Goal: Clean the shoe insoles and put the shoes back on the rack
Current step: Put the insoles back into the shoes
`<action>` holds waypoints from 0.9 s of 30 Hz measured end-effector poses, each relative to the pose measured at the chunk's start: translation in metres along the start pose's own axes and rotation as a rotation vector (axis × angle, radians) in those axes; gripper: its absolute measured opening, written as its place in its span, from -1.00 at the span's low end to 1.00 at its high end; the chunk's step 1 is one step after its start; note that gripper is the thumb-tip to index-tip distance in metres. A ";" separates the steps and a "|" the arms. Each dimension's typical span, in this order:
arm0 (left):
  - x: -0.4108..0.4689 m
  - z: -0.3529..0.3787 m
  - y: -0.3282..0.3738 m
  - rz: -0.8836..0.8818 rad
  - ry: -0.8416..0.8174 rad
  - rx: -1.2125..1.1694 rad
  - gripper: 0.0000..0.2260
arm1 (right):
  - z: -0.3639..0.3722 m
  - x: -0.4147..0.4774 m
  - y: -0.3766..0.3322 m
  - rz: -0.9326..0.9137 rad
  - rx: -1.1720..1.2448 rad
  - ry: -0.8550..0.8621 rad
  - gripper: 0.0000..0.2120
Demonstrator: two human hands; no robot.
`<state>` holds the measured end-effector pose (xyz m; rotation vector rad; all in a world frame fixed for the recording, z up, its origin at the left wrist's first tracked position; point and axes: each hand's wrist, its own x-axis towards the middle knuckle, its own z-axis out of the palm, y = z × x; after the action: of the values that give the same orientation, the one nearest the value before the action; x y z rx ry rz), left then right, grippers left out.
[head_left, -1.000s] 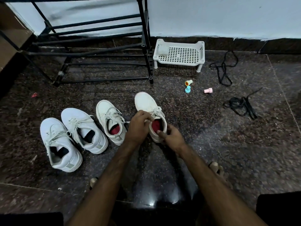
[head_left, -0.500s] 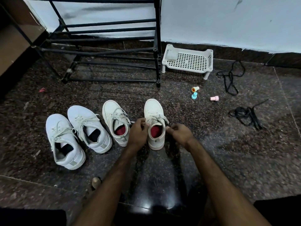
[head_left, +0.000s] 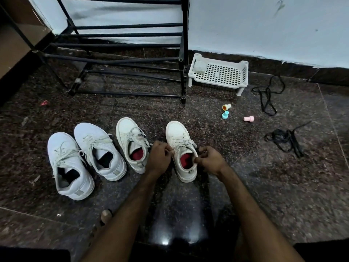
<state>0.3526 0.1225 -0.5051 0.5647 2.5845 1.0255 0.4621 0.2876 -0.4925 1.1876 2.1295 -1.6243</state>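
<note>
both hands on one shoe. left hand (head_left: pixel 159 157) has its fingers curled, pinching at the lace or collar edge on the shoe's left side; which of the two, cannot tell. right hand (head_left: pixel 210 160) pinches the collar rim on the shoe's right side. held shoe (head_left: pixel 176 133) sits sole-down on the floor (head_left: pixel 245 186), between the two hands.

- rack (head_left: pixel 122 59): black tube frame against the wall (head_left: pixel 264 25), ahead and left of the held shoe.
- four white shoes in a row on the floor before it, toes away from the person. far-left shoe (head_left: pixel 64 148) and second shoe (head_left: pixel 90 137) show dark linings. third shoe (head_left: pixel 126 129) shows red inside, as does the held shoe.
- white slotted tray (head_left: pixel 219 73): on short legs, just beside the rack's right post.
- far lace bundle (head_left: pixel 267 95) and near lace bundle (head_left: pixel 285 138): black, well apart to the right.
- yellow cap (head_left: pixel 226 106), blue cap (head_left: pixel 225 115), pink cap (head_left: pixel 249 118): between tray and shoes.

key relation: the held shoe's long axis runs heel near, toe far. red insole (head_left: pixel 186 159) lies in the opening directly between the two grips, with the right thumb closest to it. judgement: the right hand is best placed to reach in and draw the insole up and back toward the heel while the left steadies the shoe. the return to the rack would be a forward-left carry, and the left hand is nearer.
</note>
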 end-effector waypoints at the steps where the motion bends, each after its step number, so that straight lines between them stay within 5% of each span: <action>1: 0.002 -0.003 0.002 -0.011 -0.006 -0.065 -0.95 | -0.002 -0.003 -0.001 0.013 0.008 -0.018 -0.56; 3: 0.009 -0.013 0.010 -0.133 -0.008 -0.404 -0.90 | -0.009 -0.007 -0.004 -0.014 -0.030 0.012 -0.59; 7: 0.024 -0.038 0.040 -0.307 -0.065 -1.048 -0.95 | -0.013 -0.025 -0.041 -0.343 -0.048 0.366 -0.84; 10: 0.033 -0.050 0.055 -0.337 -0.150 -1.279 -0.83 | 0.010 -0.031 -0.075 -0.507 0.031 0.236 -0.83; 13: 0.034 -0.053 0.063 -0.387 -0.222 -1.405 -0.82 | 0.038 -0.033 -0.081 -0.481 0.060 0.078 -0.72; 21: 0.040 -0.055 0.036 -0.493 -0.141 -1.316 -0.85 | 0.026 -0.030 -0.055 -0.195 0.195 -0.215 -0.85; 27: 0.039 -0.052 0.024 -0.415 -0.138 -0.938 -0.85 | -0.022 -0.025 -0.061 -0.213 0.165 -0.104 -0.92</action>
<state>0.3027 0.1259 -0.4569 -0.1342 1.6869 1.7386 0.4423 0.2911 -0.4263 0.9208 2.1535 -1.9391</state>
